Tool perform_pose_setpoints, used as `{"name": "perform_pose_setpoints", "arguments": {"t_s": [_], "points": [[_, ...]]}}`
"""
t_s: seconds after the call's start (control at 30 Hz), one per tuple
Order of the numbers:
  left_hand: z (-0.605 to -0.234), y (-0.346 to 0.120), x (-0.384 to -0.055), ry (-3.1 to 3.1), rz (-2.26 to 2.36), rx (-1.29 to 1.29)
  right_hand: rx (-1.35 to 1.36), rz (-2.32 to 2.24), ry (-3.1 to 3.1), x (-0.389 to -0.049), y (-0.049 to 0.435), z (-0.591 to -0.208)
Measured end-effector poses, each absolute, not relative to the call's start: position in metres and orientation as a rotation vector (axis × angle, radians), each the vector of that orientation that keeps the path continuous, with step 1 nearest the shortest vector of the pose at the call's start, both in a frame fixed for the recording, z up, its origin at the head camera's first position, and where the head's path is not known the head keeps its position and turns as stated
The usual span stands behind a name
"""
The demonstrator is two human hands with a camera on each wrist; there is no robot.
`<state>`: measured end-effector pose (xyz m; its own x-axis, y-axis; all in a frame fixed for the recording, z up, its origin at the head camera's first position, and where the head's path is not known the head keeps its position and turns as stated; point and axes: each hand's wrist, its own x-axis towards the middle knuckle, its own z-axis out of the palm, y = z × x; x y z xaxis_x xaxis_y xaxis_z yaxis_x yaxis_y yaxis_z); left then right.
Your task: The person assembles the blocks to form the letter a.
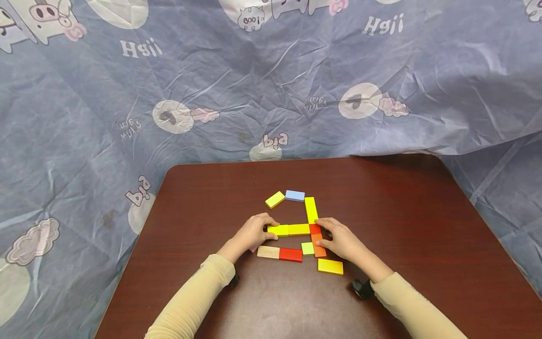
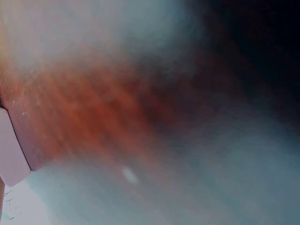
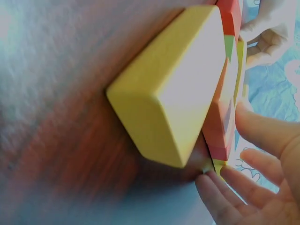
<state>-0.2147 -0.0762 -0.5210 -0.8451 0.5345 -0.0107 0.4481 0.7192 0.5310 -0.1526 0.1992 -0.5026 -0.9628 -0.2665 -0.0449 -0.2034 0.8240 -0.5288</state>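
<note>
In the head view, several flat wooden blocks form an angular outline on the table. My left hand [image 1: 254,231] pinches the left end of a yellow block [image 1: 278,230], thumb along its near side and fingers on the far side. A second yellow block [image 1: 298,229] joins it end to end, reaching a small red block [image 1: 315,229]. My right hand [image 1: 342,239] has its thumb against an orange block [image 1: 319,249] and fingertips by the red block's right edge. The right wrist view shows this hand's fingers [image 3: 253,187] extended, beyond a nearer yellow block [image 3: 173,84].
Behind lie a yellow block [image 1: 275,200], a blue block [image 1: 295,195] and an upright yellow strip [image 1: 311,209]. Nearer are a plain wood block [image 1: 268,252], a red block [image 1: 290,254] and a green square [image 1: 307,248]. A pink block [image 2: 11,150] is beside my left wrist. Printed cloth [image 1: 254,94] hangs behind.
</note>
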Motion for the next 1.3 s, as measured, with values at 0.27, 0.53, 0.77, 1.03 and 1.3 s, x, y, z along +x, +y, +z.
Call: {"name": "perform_pose_setpoints", "arguments": {"t_s": [0.27, 0.53, 0.77, 1.03, 1.3], "points": [[-0.52, -0.077, -0.213, 2.761, 0.757, 0.765, -0.422, -0.695, 2.832, -0.157, 0.2, -0.505], [-0.518, -0.078, -0.212, 2.726, 0.774, 0.736, -0.43, -0.687, 2.816, -0.157, 0.2, -0.505], [-0.519, -0.083, -0.213, 2.666, 0.904, 0.726, -0.427, -0.686, 2.801, -0.157, 0.2, -0.507], [-0.509, -0.103, -0.201, 2.769, 0.951, 0.752, -0.409, -0.671, 2.779, -0.158, 0.201, -0.505], [-0.497, -0.094, -0.175, 2.779, 0.683, 1.103, -0.41, -0.674, 2.789, -0.161, 0.203, -0.503]]}}
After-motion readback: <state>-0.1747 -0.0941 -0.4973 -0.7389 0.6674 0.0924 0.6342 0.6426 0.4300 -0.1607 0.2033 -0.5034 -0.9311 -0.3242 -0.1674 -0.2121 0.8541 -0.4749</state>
